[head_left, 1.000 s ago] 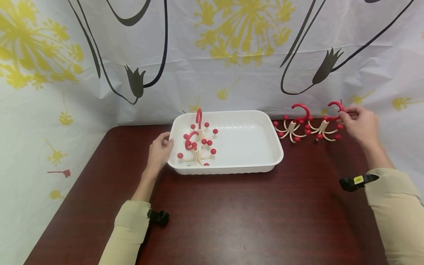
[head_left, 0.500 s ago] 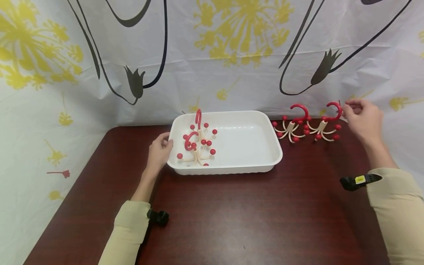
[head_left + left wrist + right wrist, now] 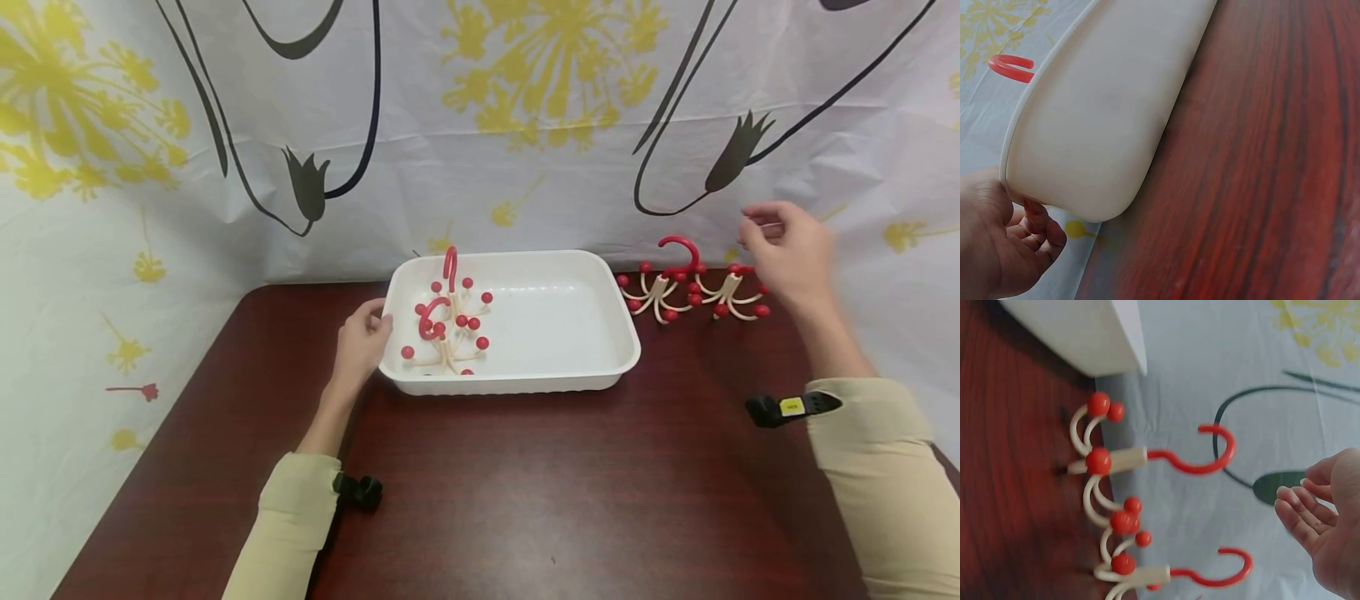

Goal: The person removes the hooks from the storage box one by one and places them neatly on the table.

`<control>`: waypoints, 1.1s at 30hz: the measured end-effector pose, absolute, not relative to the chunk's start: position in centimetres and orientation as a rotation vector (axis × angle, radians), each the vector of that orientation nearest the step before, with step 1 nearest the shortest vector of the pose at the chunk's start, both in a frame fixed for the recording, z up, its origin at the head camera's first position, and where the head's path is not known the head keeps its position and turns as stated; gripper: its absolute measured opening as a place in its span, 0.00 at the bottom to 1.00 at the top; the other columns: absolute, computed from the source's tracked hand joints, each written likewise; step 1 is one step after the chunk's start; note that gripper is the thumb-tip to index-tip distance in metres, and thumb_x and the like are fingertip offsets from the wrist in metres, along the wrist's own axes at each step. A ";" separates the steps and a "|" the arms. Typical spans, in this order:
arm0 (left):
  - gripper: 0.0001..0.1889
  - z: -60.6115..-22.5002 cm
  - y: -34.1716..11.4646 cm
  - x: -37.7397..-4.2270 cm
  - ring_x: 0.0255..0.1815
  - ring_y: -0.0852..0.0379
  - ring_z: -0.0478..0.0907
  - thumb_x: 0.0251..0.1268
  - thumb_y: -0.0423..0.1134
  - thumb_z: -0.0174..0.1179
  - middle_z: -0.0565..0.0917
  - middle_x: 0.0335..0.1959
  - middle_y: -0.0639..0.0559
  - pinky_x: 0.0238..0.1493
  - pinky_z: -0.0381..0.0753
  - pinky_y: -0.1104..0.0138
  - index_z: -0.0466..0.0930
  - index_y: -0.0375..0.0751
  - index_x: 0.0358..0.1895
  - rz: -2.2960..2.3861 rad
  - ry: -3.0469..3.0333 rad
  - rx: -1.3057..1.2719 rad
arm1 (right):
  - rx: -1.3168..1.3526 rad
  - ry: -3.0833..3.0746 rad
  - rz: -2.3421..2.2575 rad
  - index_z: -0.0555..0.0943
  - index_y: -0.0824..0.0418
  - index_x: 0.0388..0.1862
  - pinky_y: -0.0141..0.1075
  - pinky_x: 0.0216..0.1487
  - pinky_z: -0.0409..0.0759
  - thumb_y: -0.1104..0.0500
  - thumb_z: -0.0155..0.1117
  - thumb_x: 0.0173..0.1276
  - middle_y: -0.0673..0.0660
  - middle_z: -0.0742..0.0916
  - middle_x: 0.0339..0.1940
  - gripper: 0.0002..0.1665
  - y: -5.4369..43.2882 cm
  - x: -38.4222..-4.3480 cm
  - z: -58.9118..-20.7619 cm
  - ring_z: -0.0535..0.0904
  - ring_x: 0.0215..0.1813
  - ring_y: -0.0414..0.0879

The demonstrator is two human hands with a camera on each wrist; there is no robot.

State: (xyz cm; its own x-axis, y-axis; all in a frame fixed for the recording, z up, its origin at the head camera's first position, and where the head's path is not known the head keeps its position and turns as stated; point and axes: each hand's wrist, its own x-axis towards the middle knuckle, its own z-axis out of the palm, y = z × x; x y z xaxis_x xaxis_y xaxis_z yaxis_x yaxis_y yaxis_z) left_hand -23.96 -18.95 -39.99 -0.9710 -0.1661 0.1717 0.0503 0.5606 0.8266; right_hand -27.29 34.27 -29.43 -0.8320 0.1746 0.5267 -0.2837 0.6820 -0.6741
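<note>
My left hand (image 3: 363, 343) grips the left end of a white plastic tray (image 3: 555, 386), thumb over the rim and fingers curled beneath it. Two hanging racks, each with a red hook and curved cream arms tipped with red balls, stand in the tray's left half: a front rack (image 3: 446, 354) and a back rack (image 3: 452, 302). Two matching racks stand on the table right of the tray, a nearer one (image 3: 659, 293) and an outer one (image 3: 727, 292). Above the outer rack hovers my right hand (image 3: 797, 254), fingers loosely bent and holding nothing; it hides that rack's hook in the head view.
The dark red wooden table (image 3: 525, 483) stretches in front of the tray. Close behind the tray and racks hangs a white curtain (image 3: 510, 200) with yellow and grey flower prints. Arms of the two right-hand racks nearly meet.
My right hand has let go of the outer rack's hook, backed off to the right, then risen and moved left above it. The left hand and tray have stayed put.
</note>
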 end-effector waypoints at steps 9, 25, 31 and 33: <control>0.22 -40.0 -18.9 -24.0 0.37 0.45 0.81 0.78 0.40 0.52 0.82 0.40 0.37 0.36 0.80 0.65 0.72 0.36 0.70 -1.370 -2.573 0.107 | 0.182 -2.339 1.085 0.82 0.64 0.52 0.18 0.37 0.71 0.54 0.60 0.73 0.30 0.79 0.32 0.17 30.3 -26.9 -28.2 0.77 0.32 0.21; 0.22 -39.9 -18.9 -23.9 0.38 0.44 0.81 0.78 0.41 0.52 0.82 0.41 0.37 0.36 0.81 0.65 0.72 0.37 0.70 -1.396 -2.569 0.135 | 0.373 -2.415 1.098 0.82 0.64 0.58 0.19 0.43 0.72 0.54 0.60 0.75 0.63 0.85 0.49 0.20 24.0 -26.4 -27.1 0.77 0.37 0.24; 0.23 -40.0 -18.8 -23.9 0.38 0.44 0.81 0.78 0.41 0.53 0.82 0.41 0.37 0.37 0.81 0.64 0.72 0.37 0.70 -1.400 -2.566 0.148 | 0.437 -2.450 1.126 0.82 0.63 0.59 0.23 0.44 0.73 0.54 0.60 0.75 0.61 0.86 0.50 0.19 21.8 -26.5 -27.2 0.77 0.40 0.27; 0.22 -40.0 -18.8 -23.9 0.38 0.44 0.81 0.78 0.41 0.52 0.82 0.41 0.37 0.37 0.81 0.64 0.72 0.37 0.70 -1.398 -2.563 0.150 | 0.460 -2.460 1.131 0.82 0.62 0.58 0.24 0.44 0.73 0.54 0.60 0.76 0.60 0.86 0.49 0.19 21.1 -26.6 -27.4 0.80 0.41 0.30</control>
